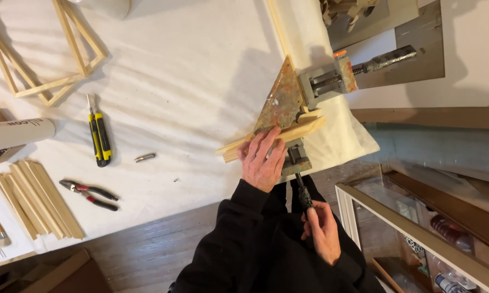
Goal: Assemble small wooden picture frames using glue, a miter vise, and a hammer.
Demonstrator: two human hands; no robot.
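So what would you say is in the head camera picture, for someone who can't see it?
A person's left hand presses a wooden strip into a paint-stained corner clamp at the table edge, while the right hand grips the clamp's screw handle. A yellow utility knife and red-handled pliers lie nearby.

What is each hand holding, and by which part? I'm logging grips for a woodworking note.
The right hand grips the corner clamp by the handle of its near screw. The left hand holds nothing; it presses flat on the wooden strip in the clamp.
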